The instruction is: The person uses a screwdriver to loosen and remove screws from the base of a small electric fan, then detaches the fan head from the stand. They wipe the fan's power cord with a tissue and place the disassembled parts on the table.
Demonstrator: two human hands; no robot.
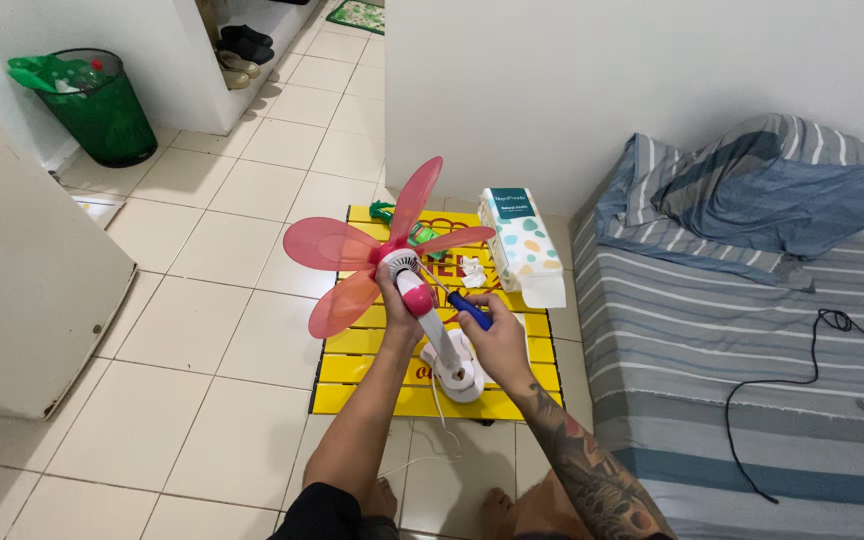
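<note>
While the left hand (399, 297) grips the small pink-bladed white plastic fan (392, 262) over the yellow slatted mat (372, 370), the right hand (497, 335) clasps a blue-handled screwdriver (469, 310); a wet-wipes pack (522, 240) stands just behind.

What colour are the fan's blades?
Translucent pink fan blades, seen in the head view.

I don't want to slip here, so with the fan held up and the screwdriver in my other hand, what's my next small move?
Probably seat the screwdriver tip squarely into the fan motor housing before turning. The left hand grips the housing behind the pink blades, the right hand holds the blue handle angled toward it, and the tip's contact isn't clear.
</note>
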